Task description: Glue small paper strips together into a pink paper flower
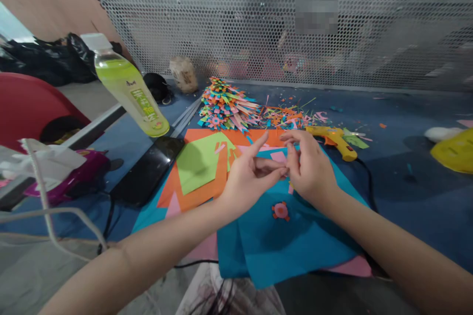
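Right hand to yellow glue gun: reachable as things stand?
Probably yes: the yellow glue gun lies just beyond the right hand, with nothing visible blocking the way. That hand is close up against the left hand, though; whether it holds something small is unclear.

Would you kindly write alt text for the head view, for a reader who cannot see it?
A person's left hand and right hand meet above a blue sheet bearing a small round piece; anything pinched there is unclear. Beyond lies a colourful heap of cut pieces, with a yellow glue gun at right and a drink bottle at left.
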`<state>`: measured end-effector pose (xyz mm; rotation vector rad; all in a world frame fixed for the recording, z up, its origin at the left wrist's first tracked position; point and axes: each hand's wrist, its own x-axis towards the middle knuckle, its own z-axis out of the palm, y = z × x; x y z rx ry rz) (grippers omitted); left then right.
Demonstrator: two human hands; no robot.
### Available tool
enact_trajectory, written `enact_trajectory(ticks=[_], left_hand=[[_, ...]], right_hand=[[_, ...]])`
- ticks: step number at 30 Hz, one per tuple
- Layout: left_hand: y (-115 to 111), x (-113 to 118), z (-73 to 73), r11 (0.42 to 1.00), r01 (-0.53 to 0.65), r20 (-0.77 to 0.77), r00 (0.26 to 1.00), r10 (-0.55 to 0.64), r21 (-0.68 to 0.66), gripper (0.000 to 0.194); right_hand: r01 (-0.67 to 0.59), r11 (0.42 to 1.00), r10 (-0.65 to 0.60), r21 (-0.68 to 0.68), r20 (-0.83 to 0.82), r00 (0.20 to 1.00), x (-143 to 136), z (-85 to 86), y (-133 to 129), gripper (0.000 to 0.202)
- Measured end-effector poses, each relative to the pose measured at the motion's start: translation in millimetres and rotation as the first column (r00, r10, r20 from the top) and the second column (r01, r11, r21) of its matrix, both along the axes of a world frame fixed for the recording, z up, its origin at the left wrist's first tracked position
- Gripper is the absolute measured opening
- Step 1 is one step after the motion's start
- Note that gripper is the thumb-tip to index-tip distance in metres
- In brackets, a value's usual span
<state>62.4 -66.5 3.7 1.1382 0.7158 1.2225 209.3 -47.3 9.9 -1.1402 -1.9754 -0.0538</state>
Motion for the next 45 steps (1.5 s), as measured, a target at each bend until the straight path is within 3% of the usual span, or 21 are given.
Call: enact_trajectory(ticks=[4,7,11,14,18,21,23,28,30,32,34,37,41,45], left_hand=[[0,-2,1.9,0.999,0.016,-0.005,1.0,-0.016,0.042,0.082],[3,-3,4.1,0.998,-0.03,0.014,0.999,0.029,0.055,0.079],[5,-7,7.2,0.992,-0.098,-0.015,0.995,0.099,0.075,0.078],[7,-10,7.7,0.993,-0.097,-0.052,0.994,0.101,0.073,0.072],[10,-13,6.6,0.993,-0.107,-0.047,0.993,0.109,0.044,0.065],[11,-13,6.7,0.993,-0.117,-0.04,0.992,0.118,0.025,0.059],[12,-13,7.2,0.994,-0.105,-0.043,0.994,0.104,-0.014,0.057],[12,-11,7.3,0.991,-0.009,-0.038,0.999,0.004,-0.134,0.057],[13,-11,6.8,0.991,0.013,-0.039,0.999,-0.018,-0.131,0.055],[13,-11,6.1,0.997,-0.016,-0.063,0.998,0.011,-0.08,0.053],[12,-13,5.1,0.997,-0.076,-0.134,0.988,0.078,0.025,0.05],[11,-15,2.2,0.957,-0.138,-0.294,0.932,0.212,0.254,0.043],[11,-16,-3.6,0.856,-0.091,-0.411,0.848,0.335,0.508,0.041],[12,-18,-6.8,0.751,-0.006,-0.47,0.776,0.42,0.66,0.046]], right_hand=[[-0.22,0.942,0.132,-0.252,-0.326,0.936,2,-1.3,-1,0.013],[-0.341,0.856,0.11,-0.39,-0.507,0.855,3,-3.4,0,0.013],[-0.414,0.777,0.033,-0.475,-0.626,0.779,7,0.4,0,0.015],[-0.443,0.736,0.058,-0.512,-0.604,0.795,10,9.4,-4,0.021],[-0.391,0.756,0.102,-0.525,-0.495,0.863,12,18.2,-11,0.024],[-0.371,0.762,0.092,-0.531,-0.479,0.873,12,16.6,-15,0.024],[-0.331,0.795,0.099,-0.508,-0.43,0.897,13,12.8,-15,0.023],[-0.209,0.951,0.169,-0.228,-0.184,0.968,20,4.2,-14,0.019],[-0.216,0.966,0.197,-0.143,-0.135,0.971,22,3.4,-15,0.02],[-0.2,0.963,0.169,-0.179,-0.17,0.971,21,4.7,-16,0.019],[-0.199,0.925,0.095,-0.323,-0.308,0.947,18,7.4,-16,0.015],[-0.354,0.776,-0.016,-0.522,-0.577,0.817,14,10.9,-14,0.011],[-0.553,0.607,-0.11,-0.571,-0.75,0.653,13,12.3,-8,0.022],[-0.595,0.538,-0.178,-0.598,-0.77,0.613,14,12.2,-6,0.027]])
